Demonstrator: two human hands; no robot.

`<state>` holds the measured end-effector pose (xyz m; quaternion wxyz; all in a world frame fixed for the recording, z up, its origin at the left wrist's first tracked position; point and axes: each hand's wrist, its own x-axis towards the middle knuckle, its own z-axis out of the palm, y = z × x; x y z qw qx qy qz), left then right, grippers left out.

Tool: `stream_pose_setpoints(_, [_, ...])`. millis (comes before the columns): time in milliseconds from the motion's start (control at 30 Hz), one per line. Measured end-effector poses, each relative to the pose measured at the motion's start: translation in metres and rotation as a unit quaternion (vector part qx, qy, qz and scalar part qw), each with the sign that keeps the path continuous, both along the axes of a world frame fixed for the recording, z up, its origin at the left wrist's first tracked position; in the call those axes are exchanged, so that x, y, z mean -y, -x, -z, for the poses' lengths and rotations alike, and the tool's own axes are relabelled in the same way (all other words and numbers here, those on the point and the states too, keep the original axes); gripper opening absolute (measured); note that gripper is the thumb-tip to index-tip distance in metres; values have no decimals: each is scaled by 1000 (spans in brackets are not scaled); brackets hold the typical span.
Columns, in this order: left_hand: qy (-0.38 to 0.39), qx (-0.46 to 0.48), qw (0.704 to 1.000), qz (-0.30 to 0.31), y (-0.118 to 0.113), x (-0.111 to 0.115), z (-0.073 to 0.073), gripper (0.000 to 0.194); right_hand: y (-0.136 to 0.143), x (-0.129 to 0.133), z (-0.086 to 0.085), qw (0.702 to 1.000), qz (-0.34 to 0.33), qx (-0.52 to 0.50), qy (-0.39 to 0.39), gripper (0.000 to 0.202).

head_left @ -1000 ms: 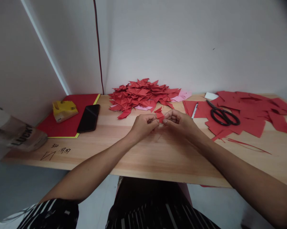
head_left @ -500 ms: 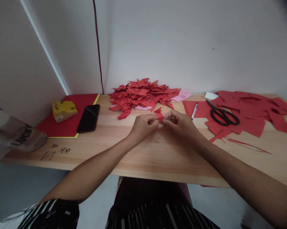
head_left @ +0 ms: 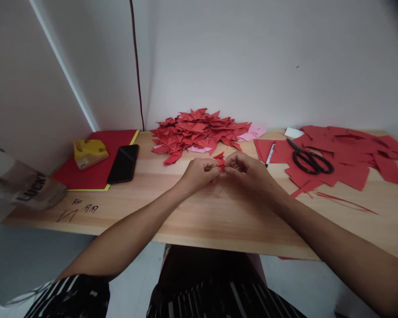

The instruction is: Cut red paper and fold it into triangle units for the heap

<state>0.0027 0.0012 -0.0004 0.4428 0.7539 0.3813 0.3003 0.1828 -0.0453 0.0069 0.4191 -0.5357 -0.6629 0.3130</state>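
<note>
A small folded piece of red paper (head_left: 220, 161) is pinched between both hands just above the wooden table. My left hand (head_left: 203, 171) grips its left side with thumb and fingertips. From the right, my right hand (head_left: 243, 167) pinches the other side, its fingers curled. The paper's lower part is mostly hidden by the fingertips. Behind the hands, against the wall, lies a heap of folded red paper pieces (head_left: 195, 130), with a few pink pieces (head_left: 253, 132) at its edges.
To the right lie black-handled scissors (head_left: 309, 161), a marker (head_left: 270, 154), red paper squares (head_left: 347, 154) and thin red strips (head_left: 347, 202). At left are a phone (head_left: 123, 164), a yellow packet (head_left: 91, 153) on red sheets (head_left: 68, 174), and a bottle (head_left: 27, 187). The table's edge (head_left: 199, 246) runs before me.
Both hands have drawn slightly closer together around the red paper, and less of it shows between the fingertips. The view has shifted very slightly; the other things stay put.
</note>
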Motion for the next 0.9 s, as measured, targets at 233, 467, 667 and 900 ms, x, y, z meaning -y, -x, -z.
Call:
stream_pose_setpoints(233, [48,51,998,9,0,-2,-3,21,1,0,2,999,-13,-35,9,11])
stream_pose_setpoints(467, [19,16,1000,9,2,-2,-2,22,1,-2,5,996,-55,-64,30,10])
stream_pose_setpoints(667, [91,71,993,19,0,-3,-2,17,0,-3,6,990,-49,-119,57,12])
stream_pose_setpoints(900, [154,118,981,11,-3,-2,-3,14,-1,-4,7,988,-41,-134,59,11])
